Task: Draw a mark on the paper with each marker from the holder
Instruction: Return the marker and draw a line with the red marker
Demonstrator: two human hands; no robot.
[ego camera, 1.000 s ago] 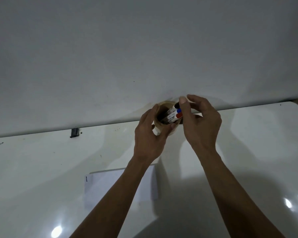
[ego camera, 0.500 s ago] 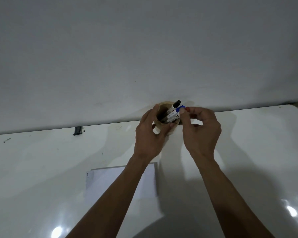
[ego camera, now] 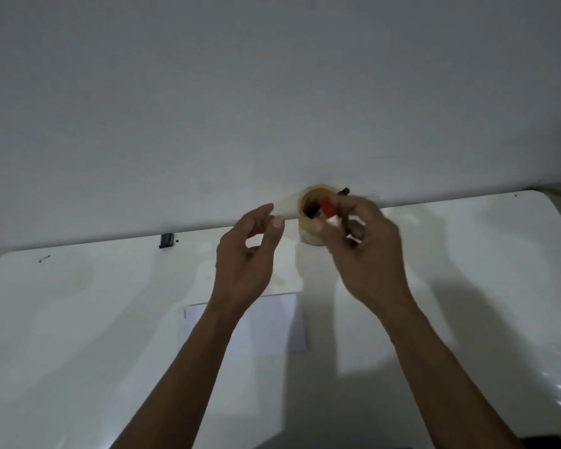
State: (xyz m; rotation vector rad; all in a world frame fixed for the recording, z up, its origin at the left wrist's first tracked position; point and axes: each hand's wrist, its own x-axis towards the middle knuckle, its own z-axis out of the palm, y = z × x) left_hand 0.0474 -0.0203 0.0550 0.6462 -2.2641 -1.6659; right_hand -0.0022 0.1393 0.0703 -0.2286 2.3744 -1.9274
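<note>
A tan round holder (ego camera: 308,202) stands at the table's far edge against the wall. My right hand (ego camera: 363,251) is closed around a red-capped marker (ego camera: 327,207) just in front of the holder's mouth; the image is blurred there. A black-capped marker (ego camera: 344,190) pokes out behind my fingers, still in the holder. My left hand (ego camera: 246,257) hovers left of the holder with fingers apart and holds nothing. A white sheet of paper (ego camera: 272,328) lies below the hands, partly under my left forearm, with a short dark mark (ego camera: 185,314) near its left edge.
The white glossy table (ego camera: 94,319) meets a plain grey wall behind. A small dark clip (ego camera: 166,240) sits at the table's far edge on the left. The table's right corner curves away at the upper right.
My left hand has let go of the holder and drawn back to the left, fingers spread. My right hand has pulled the red-capped marker up out of the holder.
</note>
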